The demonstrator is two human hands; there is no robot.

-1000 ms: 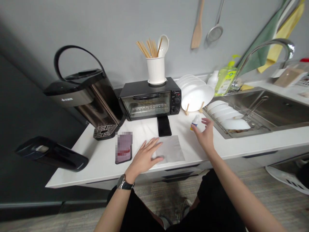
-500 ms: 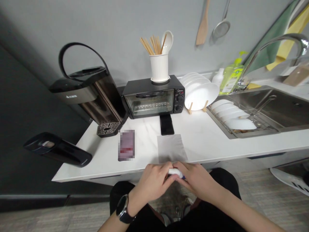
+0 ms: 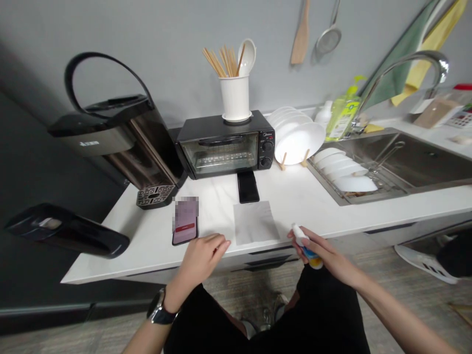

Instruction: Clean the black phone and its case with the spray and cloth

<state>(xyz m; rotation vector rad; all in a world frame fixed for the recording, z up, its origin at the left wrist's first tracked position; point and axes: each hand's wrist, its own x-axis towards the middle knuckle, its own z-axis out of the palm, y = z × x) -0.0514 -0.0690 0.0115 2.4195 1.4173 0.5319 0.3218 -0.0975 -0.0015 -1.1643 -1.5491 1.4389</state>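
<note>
My right hand (image 3: 320, 250) is wrapped round a small bottle (image 3: 312, 257) with a narrow white top and a blue and yellow body, held tilted just in front of the counter edge. My left hand (image 3: 204, 255) rests at the front edge with fingers curled together; whether anything small is inside them is hidden. Between the two hands, a thin grey square sheet (image 3: 255, 222) lies flat on the white counter. Behind it is a black phone (image 3: 248, 187), screen dark. Left of the sheet lies another phone (image 3: 185, 223) with its screen lit.
A toaster oven (image 3: 224, 147) carries a white utensil holder (image 3: 235, 97). To the left stand a water dispenser (image 3: 136, 147) and a dark bottle-shaped device (image 3: 70, 230). Plates (image 3: 300, 142) and a sink (image 3: 416, 162) are on the right. Someone's shoe (image 3: 427, 263) shows on the floor.
My hands were together around the small bottle and have now moved apart. The left went left to the counter edge; the right carried the bottle right. The view has shifted slightly.
</note>
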